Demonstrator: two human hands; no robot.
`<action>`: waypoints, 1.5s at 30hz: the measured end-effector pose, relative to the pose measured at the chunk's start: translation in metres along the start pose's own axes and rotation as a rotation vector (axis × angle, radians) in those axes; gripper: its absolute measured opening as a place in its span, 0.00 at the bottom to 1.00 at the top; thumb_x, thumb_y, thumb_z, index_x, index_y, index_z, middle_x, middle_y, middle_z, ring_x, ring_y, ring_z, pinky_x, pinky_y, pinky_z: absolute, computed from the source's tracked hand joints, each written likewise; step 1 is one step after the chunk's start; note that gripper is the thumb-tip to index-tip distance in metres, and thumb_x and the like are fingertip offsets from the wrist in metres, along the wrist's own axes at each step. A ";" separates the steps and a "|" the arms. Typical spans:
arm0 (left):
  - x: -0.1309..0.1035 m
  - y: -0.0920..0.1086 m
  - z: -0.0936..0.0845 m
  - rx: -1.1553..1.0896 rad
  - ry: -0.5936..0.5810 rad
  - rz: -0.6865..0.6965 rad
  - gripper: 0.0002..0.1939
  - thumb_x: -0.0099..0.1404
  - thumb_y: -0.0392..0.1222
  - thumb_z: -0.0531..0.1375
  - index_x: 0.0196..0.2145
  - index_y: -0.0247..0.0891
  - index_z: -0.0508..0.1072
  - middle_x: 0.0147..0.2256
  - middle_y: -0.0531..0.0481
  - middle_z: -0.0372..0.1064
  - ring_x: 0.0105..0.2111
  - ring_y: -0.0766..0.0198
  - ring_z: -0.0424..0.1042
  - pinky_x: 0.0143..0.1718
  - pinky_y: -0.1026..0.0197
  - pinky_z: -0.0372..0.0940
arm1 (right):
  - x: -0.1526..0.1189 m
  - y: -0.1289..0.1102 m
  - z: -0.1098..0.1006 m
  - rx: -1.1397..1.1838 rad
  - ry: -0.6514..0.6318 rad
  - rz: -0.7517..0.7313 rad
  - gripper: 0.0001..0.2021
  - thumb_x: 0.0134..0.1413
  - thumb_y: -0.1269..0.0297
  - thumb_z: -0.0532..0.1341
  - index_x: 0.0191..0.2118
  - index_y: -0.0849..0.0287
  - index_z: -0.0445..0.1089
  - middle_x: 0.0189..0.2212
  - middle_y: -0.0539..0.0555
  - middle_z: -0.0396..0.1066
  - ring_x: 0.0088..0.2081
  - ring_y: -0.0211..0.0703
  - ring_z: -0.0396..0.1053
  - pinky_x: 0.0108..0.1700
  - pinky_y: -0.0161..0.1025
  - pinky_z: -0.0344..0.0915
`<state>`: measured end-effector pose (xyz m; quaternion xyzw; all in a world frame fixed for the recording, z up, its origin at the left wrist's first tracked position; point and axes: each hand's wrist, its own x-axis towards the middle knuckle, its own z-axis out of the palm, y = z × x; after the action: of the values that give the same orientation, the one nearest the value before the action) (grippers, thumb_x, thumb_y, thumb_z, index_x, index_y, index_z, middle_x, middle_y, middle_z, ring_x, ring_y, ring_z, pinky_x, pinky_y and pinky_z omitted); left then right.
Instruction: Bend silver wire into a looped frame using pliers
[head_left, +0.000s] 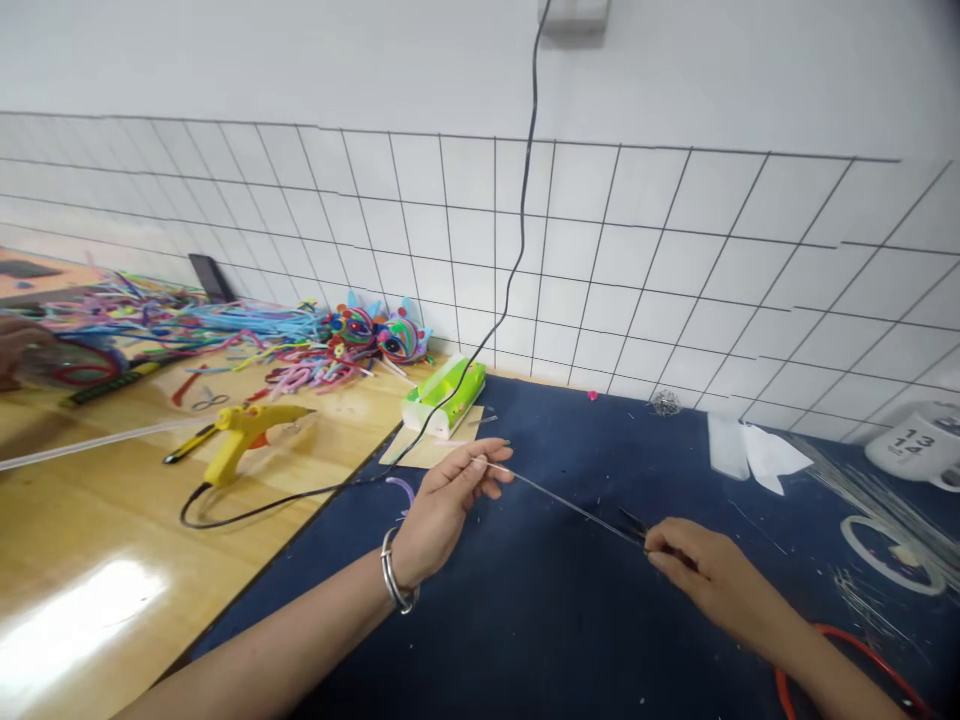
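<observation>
Strand (566,502), thin and shiny, is running between our hands: our left hand (444,508), raised and angled inward, is pinching one end between thumb and fingers; our right hand (709,572), lower, is gripping a dark tool (636,526) by the other. Beyond our right hand, a white mug (915,450) is showing digits, seemingly 13 over 14.
</observation>
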<state>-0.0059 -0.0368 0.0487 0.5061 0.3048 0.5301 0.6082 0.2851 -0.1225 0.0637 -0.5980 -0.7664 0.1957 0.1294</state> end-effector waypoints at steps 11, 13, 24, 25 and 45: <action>-0.007 -0.017 -0.002 0.204 0.000 0.052 0.17 0.64 0.46 0.50 0.47 0.36 0.67 0.46 0.41 0.66 0.45 0.56 0.65 0.44 0.55 0.59 | -0.003 0.009 0.014 -0.028 -0.015 0.007 0.09 0.56 0.63 0.49 0.29 0.55 0.63 0.27 0.50 0.65 0.30 0.40 0.61 0.34 0.38 0.58; -0.007 -0.018 -0.005 0.262 -0.055 0.030 0.17 0.64 0.47 0.50 0.44 0.35 0.69 0.42 0.42 0.68 0.41 0.58 0.67 0.42 0.57 0.60 | -0.002 0.011 0.017 -0.028 -0.021 0.006 0.09 0.55 0.63 0.49 0.30 0.54 0.63 0.28 0.51 0.65 0.31 0.41 0.62 0.34 0.38 0.58; -0.004 -0.025 -0.012 0.373 -0.277 -0.069 0.16 0.64 0.47 0.48 0.39 0.34 0.69 0.28 0.48 0.68 0.28 0.66 0.66 0.31 0.62 0.61 | 0.000 0.018 0.018 -0.015 -0.037 0.022 0.08 0.56 0.61 0.49 0.31 0.53 0.64 0.30 0.50 0.66 0.33 0.41 0.63 0.36 0.39 0.59; -0.004 -0.026 -0.013 0.385 -0.291 -0.080 0.16 0.64 0.47 0.48 0.39 0.35 0.69 0.28 0.48 0.68 0.27 0.66 0.66 0.30 0.62 0.61 | 0.000 0.018 0.017 -0.016 -0.030 0.026 0.09 0.56 0.61 0.49 0.32 0.53 0.64 0.31 0.50 0.66 0.33 0.41 0.63 0.36 0.39 0.60; -0.002 -0.033 -0.014 0.246 -0.242 -0.339 0.14 0.60 0.47 0.55 0.33 0.32 0.69 0.26 0.49 0.68 0.20 0.71 0.65 0.22 0.67 0.59 | -0.002 0.008 0.010 -0.023 0.056 0.057 0.09 0.57 0.63 0.47 0.32 0.55 0.62 0.29 0.50 0.65 0.30 0.38 0.63 0.33 0.36 0.59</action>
<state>-0.0076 -0.0322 0.0130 0.5777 0.3726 0.3147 0.6545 0.2886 -0.1245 0.0511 -0.6263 -0.7474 0.1736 0.1383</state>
